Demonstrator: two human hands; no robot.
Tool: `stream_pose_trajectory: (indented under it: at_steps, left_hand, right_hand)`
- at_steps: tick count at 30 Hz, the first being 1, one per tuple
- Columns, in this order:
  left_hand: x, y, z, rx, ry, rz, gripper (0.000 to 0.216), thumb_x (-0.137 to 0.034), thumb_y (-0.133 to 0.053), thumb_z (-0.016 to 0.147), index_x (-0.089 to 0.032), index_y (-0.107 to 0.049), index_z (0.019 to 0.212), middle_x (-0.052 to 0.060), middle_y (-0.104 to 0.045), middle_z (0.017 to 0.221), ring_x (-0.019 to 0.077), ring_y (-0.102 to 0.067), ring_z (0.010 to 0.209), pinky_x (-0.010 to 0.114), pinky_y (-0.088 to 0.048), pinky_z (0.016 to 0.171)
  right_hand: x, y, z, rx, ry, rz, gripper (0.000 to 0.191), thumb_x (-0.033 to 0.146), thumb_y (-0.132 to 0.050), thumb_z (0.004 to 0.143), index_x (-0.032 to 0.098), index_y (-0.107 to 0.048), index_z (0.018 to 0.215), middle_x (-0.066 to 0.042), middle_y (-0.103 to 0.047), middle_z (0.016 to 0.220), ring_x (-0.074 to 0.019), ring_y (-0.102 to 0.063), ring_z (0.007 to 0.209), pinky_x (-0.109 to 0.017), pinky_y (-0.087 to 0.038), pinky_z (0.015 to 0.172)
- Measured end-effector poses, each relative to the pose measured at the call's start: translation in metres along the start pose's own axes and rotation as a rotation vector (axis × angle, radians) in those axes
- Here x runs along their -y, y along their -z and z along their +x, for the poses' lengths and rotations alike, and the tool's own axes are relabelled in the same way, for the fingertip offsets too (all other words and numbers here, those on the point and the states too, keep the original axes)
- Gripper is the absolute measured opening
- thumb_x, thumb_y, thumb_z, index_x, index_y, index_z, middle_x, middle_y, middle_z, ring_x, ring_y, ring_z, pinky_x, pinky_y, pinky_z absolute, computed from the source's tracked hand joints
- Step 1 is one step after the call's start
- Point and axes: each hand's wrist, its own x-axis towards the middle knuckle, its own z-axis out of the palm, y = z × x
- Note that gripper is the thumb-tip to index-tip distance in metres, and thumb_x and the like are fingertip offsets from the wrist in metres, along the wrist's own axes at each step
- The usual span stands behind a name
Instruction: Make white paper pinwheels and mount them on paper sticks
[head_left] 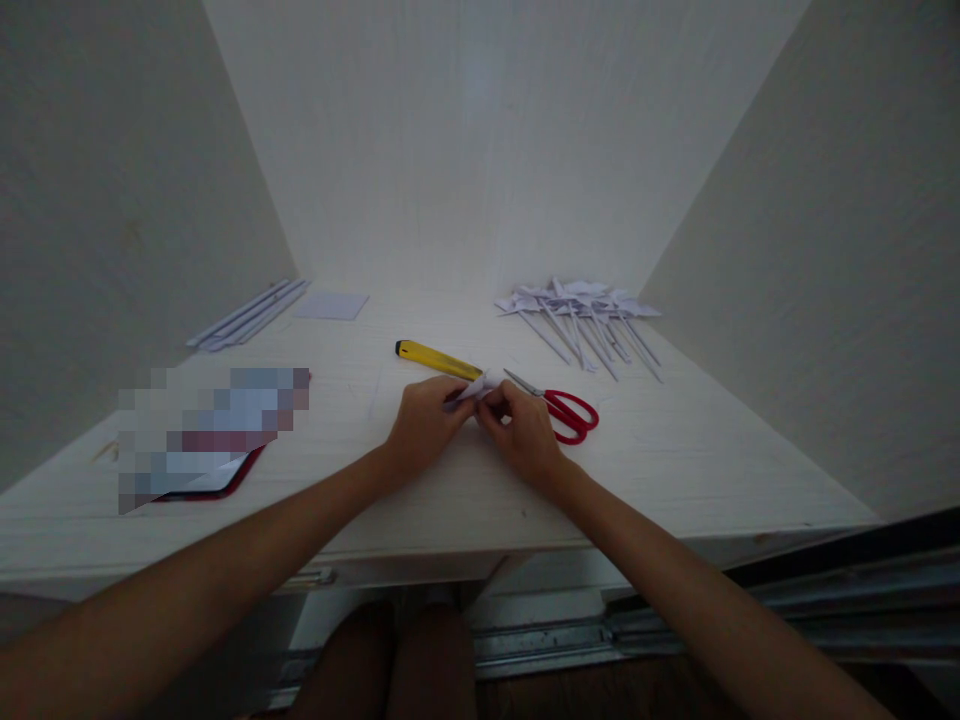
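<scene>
Both my hands meet over the middle of the white table, pinching a small folded piece of white paper between them. My left hand grips its left side with thumb and fingers. From the right, the fingertips of my right hand are closed on the same paper. Just behind it lies a yellow utility knife, its right end reaching close to the paper. Scissors with red handles rest beside my right hand, partly covered by it, blades pointing left and away. The paper's exact folds are hidden by my fingers.
Several white paper pinwheels on sticks are heaped at the back right. Rolled paper sticks lie back left beside a square paper sheet. A partly blurred red-edged device lies left. Walls enclose the table on three sides.
</scene>
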Motion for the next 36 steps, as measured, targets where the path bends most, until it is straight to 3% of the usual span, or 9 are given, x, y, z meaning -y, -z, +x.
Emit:
stream_pose_trajectory:
  at_steps: [6,21,29,36]
  left_hand:
    - [-0.002,0.002,0.001,-0.003,0.017,-0.057,0.013,-0.022,-0.061,0.077,-0.015,-0.068,0.085,0.005,-0.070,0.082,0.0145,-0.063,0.073,0.025,-0.047,0.071]
    - [0.010,-0.006,-0.001,-0.121,-0.282,0.064,0.011,-0.012,-0.059,0.074,-0.014,-0.063,0.083,0.006,-0.070,0.086,0.0150,-0.064,0.080,0.025,-0.050,0.076]
    - [0.011,-0.004,-0.001,-0.123,-0.388,0.116,0.010,-0.014,-0.054,0.078,-0.012,-0.061,0.084,0.007,-0.068,0.081,0.0157,-0.064,0.076,0.027,-0.051,0.071]
    - [0.014,-0.003,-0.001,-0.141,-0.513,0.217,0.012,-0.015,-0.050,0.082,-0.010,-0.059,0.087,0.009,-0.067,0.079,0.0168,-0.064,0.071,0.027,-0.053,0.065]
  right_hand:
    - [0.002,0.001,-0.001,-0.015,0.033,0.023,0.006,0.017,-0.052,0.077,0.018,-0.049,0.072,-0.001,-0.062,0.064,-0.0125,-0.055,0.055,-0.025,-0.043,0.056]
    - [0.004,0.005,0.004,0.035,-0.167,0.298,0.013,0.019,-0.056,0.072,0.019,-0.046,0.064,0.003,-0.055,0.055,-0.0098,-0.050,0.049,-0.022,-0.039,0.048]
    - [-0.004,-0.003,0.005,0.038,-0.253,0.575,0.011,0.017,-0.059,0.069,0.017,-0.048,0.066,0.005,-0.055,0.053,-0.0086,-0.051,0.048,-0.021,-0.040,0.047]
    - [0.004,0.003,0.009,0.090,-0.308,0.659,0.009,0.011,-0.059,0.067,0.015,-0.052,0.062,0.005,-0.054,0.050,-0.0069,-0.048,0.046,-0.020,-0.038,0.047]
